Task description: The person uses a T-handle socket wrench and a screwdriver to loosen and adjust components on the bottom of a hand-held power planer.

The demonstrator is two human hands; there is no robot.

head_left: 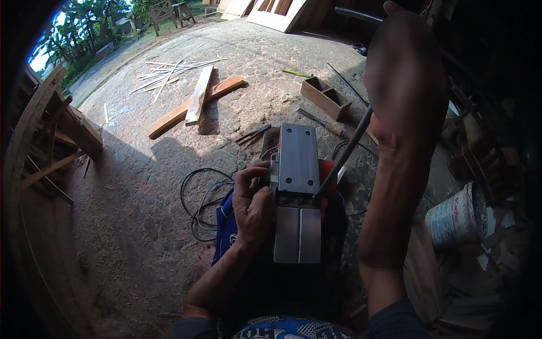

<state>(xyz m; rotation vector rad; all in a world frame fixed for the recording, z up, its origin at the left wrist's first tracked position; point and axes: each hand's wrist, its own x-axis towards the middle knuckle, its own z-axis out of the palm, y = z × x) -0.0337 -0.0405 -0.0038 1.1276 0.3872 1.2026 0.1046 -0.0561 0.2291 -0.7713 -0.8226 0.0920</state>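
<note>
An electric planer (298,158) lies upside down on my lap, with its metal sole plates facing up and a gap between them. My left hand (252,209) grips the planer's left side, fingers curled round its edge. In my raised right hand (401,73), partly blurred, is a T-handle wrench (353,141). Its long shaft slants down to the left, and its tip is at the right end of the gap between the plates. Part of the crossbar sticks out above the hand. Red housing shows beside the planer's right edge.
Pliers (254,134), a chisel (320,121) and a divided wooden box (326,97) lie ahead on the rough floor. Beyond are crossed boards (195,107) and thin strips (169,72). A cable (195,203) loops at left; a white bucket (451,217) stands at right among offcuts.
</note>
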